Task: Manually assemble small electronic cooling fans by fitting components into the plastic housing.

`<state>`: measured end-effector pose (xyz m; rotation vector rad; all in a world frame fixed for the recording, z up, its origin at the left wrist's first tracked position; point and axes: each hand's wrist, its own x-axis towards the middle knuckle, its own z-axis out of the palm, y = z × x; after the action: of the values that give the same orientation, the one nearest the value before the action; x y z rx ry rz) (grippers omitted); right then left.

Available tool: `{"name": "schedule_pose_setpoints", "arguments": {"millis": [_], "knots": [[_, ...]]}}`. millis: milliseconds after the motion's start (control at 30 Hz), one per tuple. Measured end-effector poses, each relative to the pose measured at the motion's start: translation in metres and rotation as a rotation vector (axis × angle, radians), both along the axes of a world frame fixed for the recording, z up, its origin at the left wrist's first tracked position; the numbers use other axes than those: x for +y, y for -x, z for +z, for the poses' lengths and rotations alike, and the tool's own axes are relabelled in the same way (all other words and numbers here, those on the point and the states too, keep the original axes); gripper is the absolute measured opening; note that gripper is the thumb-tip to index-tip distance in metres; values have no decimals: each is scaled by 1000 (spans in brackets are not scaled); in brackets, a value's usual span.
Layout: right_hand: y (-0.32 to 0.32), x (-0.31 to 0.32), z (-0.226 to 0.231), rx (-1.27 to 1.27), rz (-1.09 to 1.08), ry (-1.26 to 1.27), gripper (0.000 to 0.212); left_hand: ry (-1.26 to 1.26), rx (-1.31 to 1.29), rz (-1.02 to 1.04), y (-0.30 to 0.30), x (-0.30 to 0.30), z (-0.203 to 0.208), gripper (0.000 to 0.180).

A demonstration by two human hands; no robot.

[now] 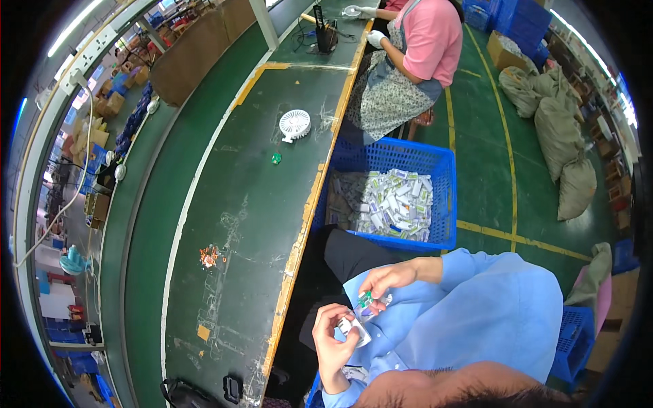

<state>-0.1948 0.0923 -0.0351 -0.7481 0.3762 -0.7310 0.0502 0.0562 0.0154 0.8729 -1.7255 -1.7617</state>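
In my left hand point(333, 343) is a small white plastic housing point(355, 332), gripped between thumb and fingers. Just beyond it, my right hand point(389, 280) pinches a small green part point(366, 299), with something clear and purplish below it that I cannot make out. Both hands are close together in front of my blue shirt, off the edge of the dark green workbench point(231, 177). Fingers partly cover both pieces.
A blue crate point(454, 197) full of white pieces stands beside the bench. On the bench lie a white handheld fan point(294, 125), a green piece point(276, 158), a pile of orange-red bits point(209, 256) and a black frame point(232, 389). A gloved co-worker point(435, 41) sits farther along.
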Motion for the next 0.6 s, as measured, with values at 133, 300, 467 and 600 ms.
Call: {"name": "schedule_pose_setpoints", "arguments": {"millis": [133, 300, 467, 600], "knots": [[-7, -6, 10, 149, 80, 129, 24, 255, -185, 95, 10, 5, -7, 38], [-27, -7, 9, 159, 125, 92, 26, 433, -258, 195, 19, 14, -13, 37], [-32, -9, 4, 251, 115, 78, 26, 603, -170, 169, 18, 20, -17, 30], [-31, -7, 10, 269, 99, 86, 26, 667, -152, 174, 17, 22, -16, 29]]}}
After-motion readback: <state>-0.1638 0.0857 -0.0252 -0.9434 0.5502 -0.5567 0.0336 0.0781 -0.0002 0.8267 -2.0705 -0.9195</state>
